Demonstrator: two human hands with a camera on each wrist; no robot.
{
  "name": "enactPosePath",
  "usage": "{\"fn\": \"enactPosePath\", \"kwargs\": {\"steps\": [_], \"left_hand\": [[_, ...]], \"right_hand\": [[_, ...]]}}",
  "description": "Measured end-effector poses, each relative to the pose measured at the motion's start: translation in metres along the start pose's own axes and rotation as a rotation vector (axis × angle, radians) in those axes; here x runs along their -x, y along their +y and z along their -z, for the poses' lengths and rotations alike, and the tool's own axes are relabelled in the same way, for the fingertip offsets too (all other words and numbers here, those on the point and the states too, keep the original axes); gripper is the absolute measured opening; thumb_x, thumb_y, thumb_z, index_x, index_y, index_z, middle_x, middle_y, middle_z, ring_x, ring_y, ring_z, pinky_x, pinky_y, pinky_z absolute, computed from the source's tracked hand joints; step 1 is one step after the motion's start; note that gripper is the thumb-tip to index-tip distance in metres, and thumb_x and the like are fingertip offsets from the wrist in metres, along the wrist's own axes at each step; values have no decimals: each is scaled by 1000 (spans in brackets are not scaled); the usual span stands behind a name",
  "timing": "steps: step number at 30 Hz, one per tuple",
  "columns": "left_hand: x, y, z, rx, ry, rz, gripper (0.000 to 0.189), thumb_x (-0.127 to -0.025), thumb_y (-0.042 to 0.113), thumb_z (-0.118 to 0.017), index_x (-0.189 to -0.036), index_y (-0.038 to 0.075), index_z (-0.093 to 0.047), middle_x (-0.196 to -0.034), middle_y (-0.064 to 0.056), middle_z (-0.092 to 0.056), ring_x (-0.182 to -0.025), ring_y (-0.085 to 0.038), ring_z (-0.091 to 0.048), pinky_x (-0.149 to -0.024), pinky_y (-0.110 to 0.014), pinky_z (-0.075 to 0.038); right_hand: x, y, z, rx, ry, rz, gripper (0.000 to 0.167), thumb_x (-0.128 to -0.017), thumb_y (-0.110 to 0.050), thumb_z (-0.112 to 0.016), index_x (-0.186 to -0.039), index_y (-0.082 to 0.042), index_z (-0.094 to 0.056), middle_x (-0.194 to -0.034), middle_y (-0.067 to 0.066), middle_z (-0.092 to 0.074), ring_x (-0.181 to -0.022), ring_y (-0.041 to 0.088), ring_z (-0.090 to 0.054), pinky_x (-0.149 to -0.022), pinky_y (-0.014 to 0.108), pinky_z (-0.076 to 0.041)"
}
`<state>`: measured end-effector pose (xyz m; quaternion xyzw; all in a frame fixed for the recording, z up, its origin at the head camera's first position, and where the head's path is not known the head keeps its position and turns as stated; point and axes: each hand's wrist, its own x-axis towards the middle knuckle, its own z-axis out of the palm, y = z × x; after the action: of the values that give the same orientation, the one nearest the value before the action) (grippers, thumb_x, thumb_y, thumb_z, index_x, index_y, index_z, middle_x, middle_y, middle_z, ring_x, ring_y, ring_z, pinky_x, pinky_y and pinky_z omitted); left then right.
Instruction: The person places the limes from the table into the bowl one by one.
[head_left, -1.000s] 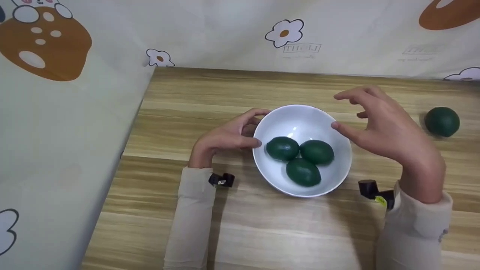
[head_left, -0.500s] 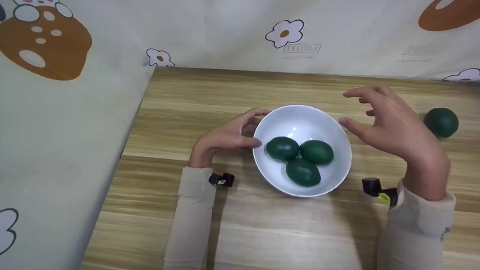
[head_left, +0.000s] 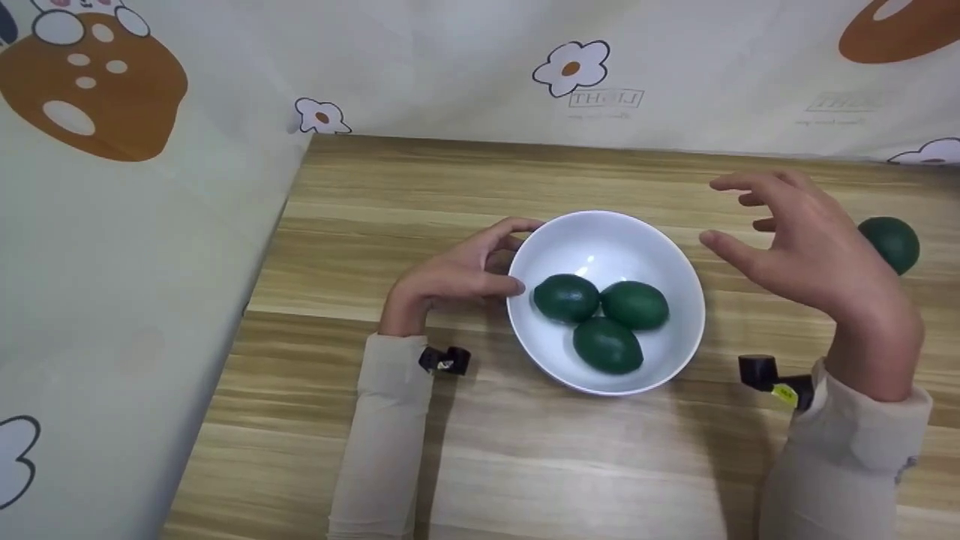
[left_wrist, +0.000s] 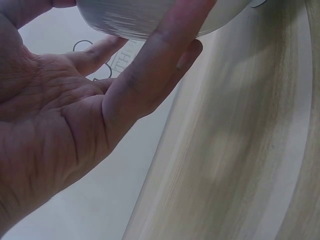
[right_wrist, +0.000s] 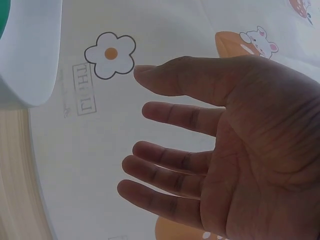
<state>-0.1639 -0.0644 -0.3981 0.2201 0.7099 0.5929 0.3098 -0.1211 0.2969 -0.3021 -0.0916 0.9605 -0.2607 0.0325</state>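
Note:
A white bowl (head_left: pixel 600 240) stands on the wooden table (head_left: pixel 525 465). It holds three dark green oval fruits (head_left: pixel 566 298), (head_left: pixel 634 304), (head_left: pixel 607 344). My left hand (head_left: pixel 504 255) cups the bowl's left side, thumb and fingers curled against its outer wall. The left wrist view shows the fingers (left_wrist: pixel 150 65) lying on the bowl (left_wrist: pixel 135 20). My right hand (head_left: pixel 739 217) hovers above the table right of the bowl, fingers spread and holding nothing. A fourth green fruit (head_left: pixel 892 241) lies just beyond it, partly hidden. In the right wrist view the right hand (right_wrist: pixel 200 150) is spread, with the bowl (right_wrist: pixel 25 60) at the left edge.
Cloth printed with flowers and mushrooms (head_left: pixel 570 67) walls off the back and the left side (head_left: pixel 112 262) of the table. Small black cameras sit at my left wrist (head_left: pixel 444 360) and right wrist (head_left: pixel 772 379). Bare wood runs in front of the bowl.
My right hand has drifted to the right, away from the bowl's rim and closer to the lone green fruit. The left hand, bowl and fruits have stayed put.

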Motion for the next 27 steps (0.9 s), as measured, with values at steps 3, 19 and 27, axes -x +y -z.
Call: {"fn": "enactPosePath", "kwargs": {"steps": [3,19,27], "left_hand": [[0,0,0,-2,-1,2,83,-87,1,-71,-161,16,-37,-150,-20,-51,-137,-35,-58,-103,-44,-57],[0,1,1,-19,-10,-27,84,-86,2,-71,-161,12,-36,-151,-20,-51,-138,-35,-58,-107,-43,-55],[-1,0,0,-16,-9,-22,84,-86,2,-72,-162,12,-36,-151,-20,-51,-138,-35,-58,-106,-43,-56]], "right_hand": [[0,3,2,-7,2,-6,64,-97,-31,-77,-151,-8,-54,-149,30,-48,-131,57,-52,-102,75,-47],[-2,22,5,-27,28,-22,64,-97,-28,-76,-152,-5,-53,-152,31,-48,-135,56,-48,-103,76,-46],[-3,32,6,-21,32,-44,64,-98,-30,-75,-152,-3,-52,-154,32,-46,-136,57,-46,-104,76,-44]]}}
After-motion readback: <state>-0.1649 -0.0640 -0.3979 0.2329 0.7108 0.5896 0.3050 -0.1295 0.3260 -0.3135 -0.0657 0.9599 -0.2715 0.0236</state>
